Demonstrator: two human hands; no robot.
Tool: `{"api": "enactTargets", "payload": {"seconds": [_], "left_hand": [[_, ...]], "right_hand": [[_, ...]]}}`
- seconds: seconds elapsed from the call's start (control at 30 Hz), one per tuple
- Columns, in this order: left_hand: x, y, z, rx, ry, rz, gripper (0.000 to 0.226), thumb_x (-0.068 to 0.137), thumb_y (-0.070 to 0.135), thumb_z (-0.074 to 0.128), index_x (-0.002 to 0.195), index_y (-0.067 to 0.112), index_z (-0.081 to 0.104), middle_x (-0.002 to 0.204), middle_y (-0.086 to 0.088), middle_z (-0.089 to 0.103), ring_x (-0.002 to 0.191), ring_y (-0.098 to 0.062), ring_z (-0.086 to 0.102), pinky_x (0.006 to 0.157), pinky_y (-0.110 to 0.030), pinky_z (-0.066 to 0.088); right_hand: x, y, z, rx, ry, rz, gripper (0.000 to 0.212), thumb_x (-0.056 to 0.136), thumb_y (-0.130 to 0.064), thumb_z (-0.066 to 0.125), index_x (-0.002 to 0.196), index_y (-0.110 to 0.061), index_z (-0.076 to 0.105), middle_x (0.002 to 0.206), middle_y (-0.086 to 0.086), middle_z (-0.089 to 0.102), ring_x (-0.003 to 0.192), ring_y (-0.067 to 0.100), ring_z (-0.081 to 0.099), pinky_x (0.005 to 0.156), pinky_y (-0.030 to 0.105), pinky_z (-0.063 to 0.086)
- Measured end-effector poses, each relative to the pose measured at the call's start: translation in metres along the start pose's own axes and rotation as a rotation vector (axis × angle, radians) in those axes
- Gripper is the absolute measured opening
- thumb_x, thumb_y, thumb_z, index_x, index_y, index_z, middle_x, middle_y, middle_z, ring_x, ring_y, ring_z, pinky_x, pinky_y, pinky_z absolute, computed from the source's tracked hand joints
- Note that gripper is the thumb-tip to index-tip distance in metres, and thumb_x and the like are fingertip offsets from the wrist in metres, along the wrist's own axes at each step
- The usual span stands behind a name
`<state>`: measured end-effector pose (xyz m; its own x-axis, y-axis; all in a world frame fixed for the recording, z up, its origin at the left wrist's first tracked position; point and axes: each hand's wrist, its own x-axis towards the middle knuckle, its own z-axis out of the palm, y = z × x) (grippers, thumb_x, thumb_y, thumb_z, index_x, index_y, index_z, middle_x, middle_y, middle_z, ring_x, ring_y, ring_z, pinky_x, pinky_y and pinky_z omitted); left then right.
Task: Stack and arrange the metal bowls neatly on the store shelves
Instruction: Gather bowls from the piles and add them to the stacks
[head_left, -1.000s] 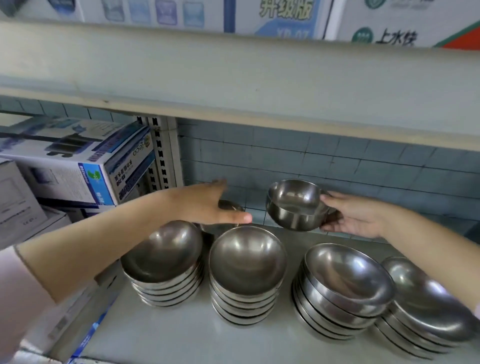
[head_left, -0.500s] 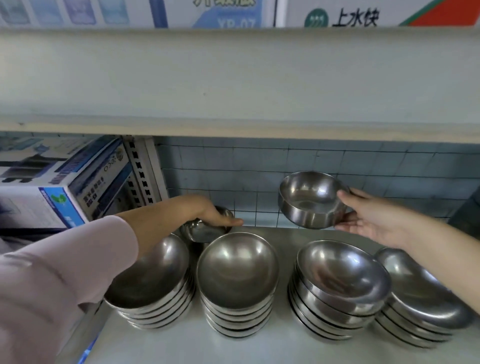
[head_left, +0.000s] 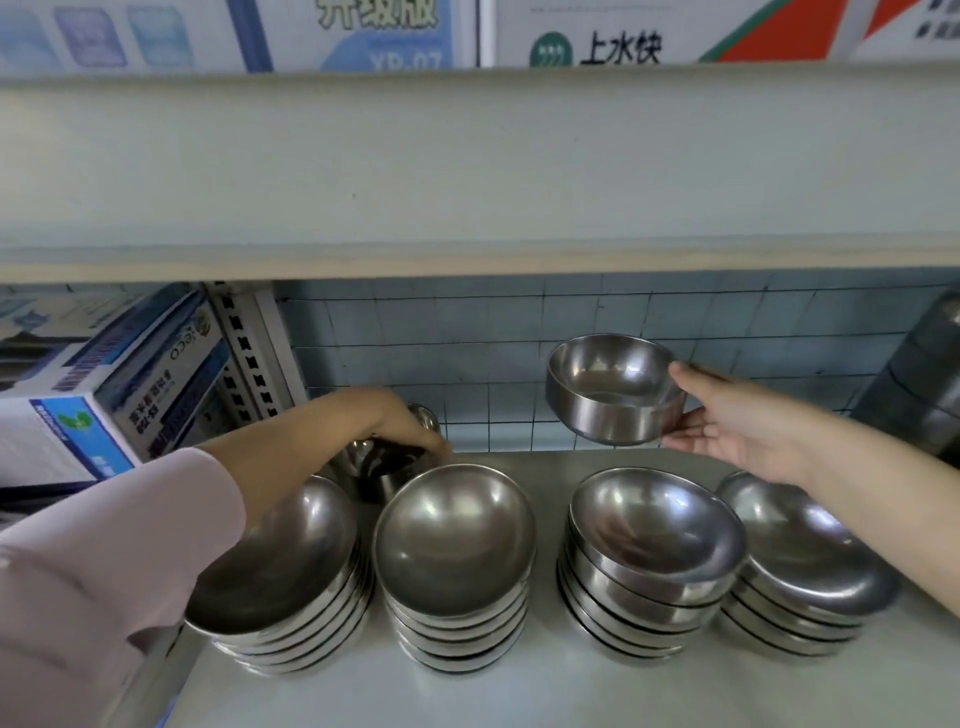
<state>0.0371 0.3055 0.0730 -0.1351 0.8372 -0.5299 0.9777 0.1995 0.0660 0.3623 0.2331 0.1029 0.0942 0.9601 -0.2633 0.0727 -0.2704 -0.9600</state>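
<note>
Head view: the right hand (head_left: 748, 421) holds a deep steel bowl (head_left: 613, 389) in the air at the far right, thumb on its rim and fingers beneath. The left hand (head_left: 400, 423) curls its fingers over a small bowl (head_left: 387, 475) standing at the far left of the shelf (head_left: 519, 691). Four stacks of shallow bowls (head_left: 454, 540) sit in a near row. A cardboard box (head_left: 130, 395) lies further left.

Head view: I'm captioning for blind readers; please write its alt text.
The right hand holds a raised bowl in the air while the left hand grips a rear bowl behind four stacks of wide metal bowls on a shelf.
</note>
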Motion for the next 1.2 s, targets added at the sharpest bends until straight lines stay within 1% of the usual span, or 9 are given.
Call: {"api": "enactTargets", "payload": {"seconds": [0.17,0.3,0.43,0.53,0.67,0.73,0.9,1.0,1.2], "left_hand": [[-0.034,-0.008,-0.024,-0.128,0.218,0.084,0.114,0.047,0.090,0.062,0.135,0.019,0.050,0.138,-0.008,0.054,0.120,-0.031,0.054,0.101,-0.045,0.044],[-0.076,0.004,-0.042,-0.242,0.310,0.152,0.139,0.023,0.098,0.056,0.137,0.019,0.047,0.137,-0.009,0.053,0.120,-0.033,0.053,0.103,-0.046,0.043],[-0.112,0.036,-0.046,-0.234,0.419,0.278,0.120,0.030,0.100,0.052,0.122,0.022,0.057,0.110,-0.001,0.062,0.097,-0.025,0.061,0.082,-0.035,0.052],[-0.137,0.076,-0.037,-0.216,0.420,0.392,0.107,0.031,0.098,0.050,0.110,0.026,0.060,0.098,0.001,0.066,0.085,-0.021,0.065,0.076,-0.034,0.055],[-0.164,0.142,-0.017,-0.210,0.443,0.512,0.087,0.039,0.092,0.053,0.099,0.030,0.060,0.095,0.005,0.064,0.082,-0.015,0.064,0.064,-0.029,0.050],[-0.174,0.175,-0.007,-0.230,0.421,0.579,0.080,0.044,0.089,0.056,0.099,0.032,0.060,0.096,0.007,0.065,0.083,-0.014,0.064,0.067,-0.030,0.051],[-0.198,0.251,0.018,-0.220,0.438,0.671,0.070,0.045,0.090,0.054,0.093,0.038,0.058,0.092,0.014,0.064,0.078,-0.007,0.063,0.059,-0.025,0.045],[-0.211,0.290,0.036,-0.219,0.456,0.693,0.077,0.045,0.090,0.054,0.102,0.038,0.055,0.097,0.018,0.059,0.081,-0.004,0.059,0.059,-0.023,0.043],[-0.229,0.346,0.065,-0.188,0.452,0.720,0.088,0.051,0.090,0.055,0.121,0.038,0.047,0.118,0.016,0.051,0.098,-0.007,0.053,0.069,-0.020,0.038]], "right_hand": [[-0.014,-0.007,-0.010,-0.025,0.040,-0.025,0.019,0.100,-0.040,0.049,0.092,-0.023,0.052,0.081,0.024,0.063,0.066,0.026,0.061,0.048,0.022,0.056],[-0.027,-0.012,-0.025,-0.020,0.031,-0.051,0.023,0.100,-0.040,0.050,0.097,-0.017,0.054,0.070,0.018,0.064,0.060,0.023,0.059,0.045,0.021,0.055],[-0.039,-0.017,-0.051,-0.040,0.030,-0.073,0.027,0.101,-0.040,0.048,0.109,-0.015,0.053,0.079,0.018,0.064,0.063,0.022,0.060,0.050,0.022,0.056],[-0.048,-0.019,-0.081,-0.034,0.061,-0.082,0.030,0.102,-0.039,0.045,0.116,-0.014,0.049,0.084,0.020,0.064,0.062,0.023,0.060,0.049,0.024,0.056],[-0.064,-0.019,-0.136,-0.048,0.096,-0.100,0.024,0.103,-0.038,0.044,0.103,-0.015,0.053,0.079,0.018,0.062,0.057,0.023,0.059,0.043,0.023,0.053],[-0.072,-0.015,-0.171,-0.095,0.102,-0.115,0.025,0.103,-0.036,0.043,0.096,-0.016,0.056,0.074,0.016,0.064,0.055,0.022,0.061,0.043,0.023,0.053],[-0.087,0.004,-0.270,-0.175,0.138,-0.109,0.026,0.104,-0.034,0.041,0.112,-0.016,0.058,0.103,0.021,0.066,0.084,0.030,0.061,0.066,0.033,0.055],[-0.087,0.020,-0.321,-0.233,0.139,-0.082,0.036,0.104,-0.036,0.038,0.119,-0.010,0.057,0.104,0.026,0.064,0.077,0.028,0.059,0.069,0.034,0.053],[-0.074,0.058,-0.360,-0.277,0.120,-0.070,0.040,0.106,-0.033,0.034,0.113,-0.005,0.062,0.087,0.025,0.067,0.066,0.024,0.060,0.061,0.031,0.051]]}}
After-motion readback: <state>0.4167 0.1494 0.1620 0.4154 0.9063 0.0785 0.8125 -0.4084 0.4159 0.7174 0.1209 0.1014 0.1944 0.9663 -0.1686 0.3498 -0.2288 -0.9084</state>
